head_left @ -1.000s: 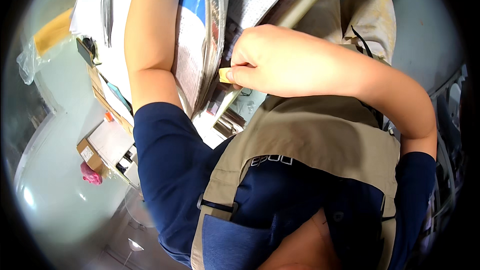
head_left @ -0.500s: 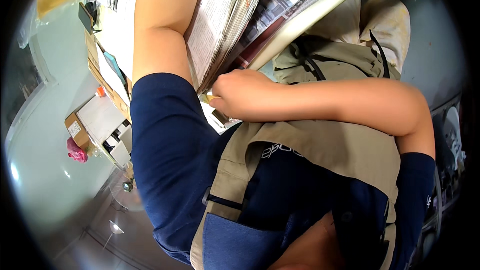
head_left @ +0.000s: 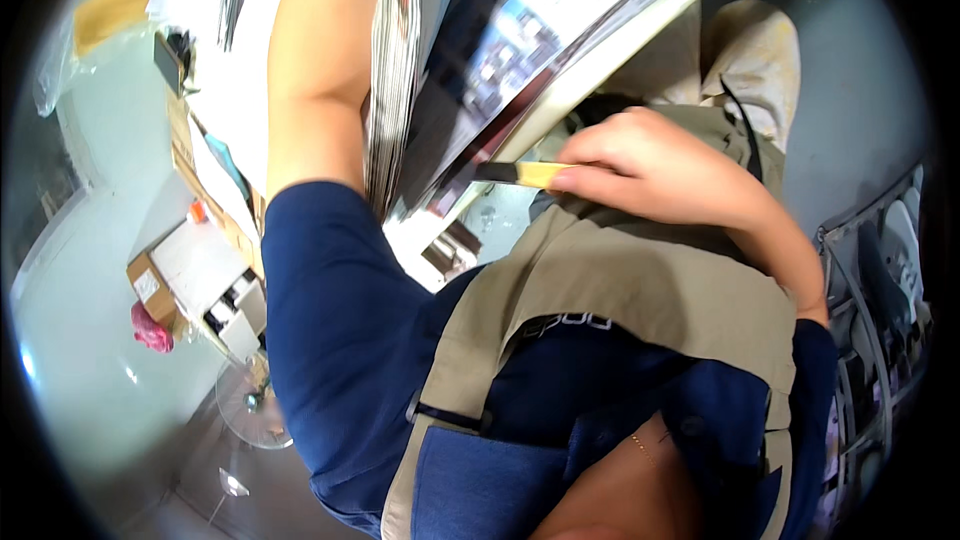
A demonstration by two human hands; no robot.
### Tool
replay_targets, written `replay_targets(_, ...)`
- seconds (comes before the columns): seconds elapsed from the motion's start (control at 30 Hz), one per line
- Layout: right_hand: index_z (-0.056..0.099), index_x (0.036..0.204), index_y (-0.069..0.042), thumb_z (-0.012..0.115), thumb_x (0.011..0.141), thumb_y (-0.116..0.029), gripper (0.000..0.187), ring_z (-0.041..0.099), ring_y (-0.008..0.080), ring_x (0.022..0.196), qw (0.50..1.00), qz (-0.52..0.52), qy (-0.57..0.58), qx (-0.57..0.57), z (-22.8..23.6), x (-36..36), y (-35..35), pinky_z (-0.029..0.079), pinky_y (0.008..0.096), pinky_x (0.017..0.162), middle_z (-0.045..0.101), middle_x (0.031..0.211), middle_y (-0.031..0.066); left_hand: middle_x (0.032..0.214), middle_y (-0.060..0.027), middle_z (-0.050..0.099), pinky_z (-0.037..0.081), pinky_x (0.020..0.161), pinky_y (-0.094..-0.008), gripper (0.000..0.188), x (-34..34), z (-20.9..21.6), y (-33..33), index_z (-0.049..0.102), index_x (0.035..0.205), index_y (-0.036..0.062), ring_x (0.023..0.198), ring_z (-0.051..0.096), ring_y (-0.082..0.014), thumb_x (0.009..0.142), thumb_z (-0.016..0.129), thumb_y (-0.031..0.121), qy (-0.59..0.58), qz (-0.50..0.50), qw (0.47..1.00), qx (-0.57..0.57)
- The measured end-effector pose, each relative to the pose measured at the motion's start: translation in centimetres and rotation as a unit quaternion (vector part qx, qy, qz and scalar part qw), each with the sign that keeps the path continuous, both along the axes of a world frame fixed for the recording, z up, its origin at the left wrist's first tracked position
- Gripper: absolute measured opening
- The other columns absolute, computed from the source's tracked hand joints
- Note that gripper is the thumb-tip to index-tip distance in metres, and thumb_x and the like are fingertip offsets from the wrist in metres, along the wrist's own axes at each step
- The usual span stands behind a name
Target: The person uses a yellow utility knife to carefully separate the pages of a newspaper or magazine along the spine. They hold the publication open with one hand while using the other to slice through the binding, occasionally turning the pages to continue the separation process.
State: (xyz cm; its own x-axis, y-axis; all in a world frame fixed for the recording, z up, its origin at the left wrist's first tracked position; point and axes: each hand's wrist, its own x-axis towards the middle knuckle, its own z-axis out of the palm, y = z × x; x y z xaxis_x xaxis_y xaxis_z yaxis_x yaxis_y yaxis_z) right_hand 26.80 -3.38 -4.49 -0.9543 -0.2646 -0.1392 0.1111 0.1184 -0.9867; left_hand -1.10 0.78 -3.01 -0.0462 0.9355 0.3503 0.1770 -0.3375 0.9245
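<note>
Nearest, our right hand [head_left: 650, 165] rests against the tan vest [head_left: 640, 280], its fingers pinched around a small yellow-handled tool [head_left: 525, 174] whose dark tip points at the lower edge of a stack of magazines [head_left: 450, 50]. Above it, our left arm [head_left: 320, 70] reaches up behind that stack; its hand is hidden, so we cannot tell its grip. Far left lies a cardboard box [head_left: 150, 285].

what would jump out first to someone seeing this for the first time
The stack of printed sheets fills the top centre, propped along the bare left forearm. Just below it, right of centre, the right hand pinches a small yellow and black tool against the stack's lower edge, above the tan apron.
</note>
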Motion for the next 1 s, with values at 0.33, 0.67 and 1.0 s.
replay_targets(0.33,0.071,0.097,0.001,0.058,0.099,-0.019,0.024,0.036,-0.0005,0.056,0.846,-0.526,-0.085,-0.005,2.5,5.7,9.5,0.025,0.02,0.048,0.046,0.062,-0.0077,0.082,-0.0071,0.062,0.044,0.078,-0.0364,0.025,2.0,3.0,0.1,0.068,0.083,0.0076,0.083,0.057,-0.0252,0.062,0.057,0.001,0.289,-0.083,0.953,0.02)
replay_targets(0.67,0.068,0.101,0.003,0.06,0.096,-0.008,0.015,0.046,0.0079,0.054,0.906,-0.415,0.022,0.079,3.3,2.4,9.2,0.035,0.0261,0.05,0.054,0.062,0.004,0.099,-0.0108,0.075,0.035,0.11,-0.0507,0.022,2.8,4.0,0.3,0.058,0.069,0.0089,0.112,0.065,-0.0337,0.05,0.051,0.015,0.414,-0.083,0.907,-0.017)
replay_targets(1.0,0.069,0.103,0.002,0.06,0.096,-0.009,0.016,0.044,0.0043,0.057,0.895,-0.436,-0.046,0.078,3.2,2.1,11.4,0.033,0.0243,0.05,0.054,0.063,0.0,0.072,-0.0077,0.062,0.045,0.073,-0.0355,0.033,1.8,6.7,-0.6,0.062,0.075,0.0065,0.069,0.056,-0.0272,0.045,0.048,0.006,0.457,0.032,0.885,-0.08)
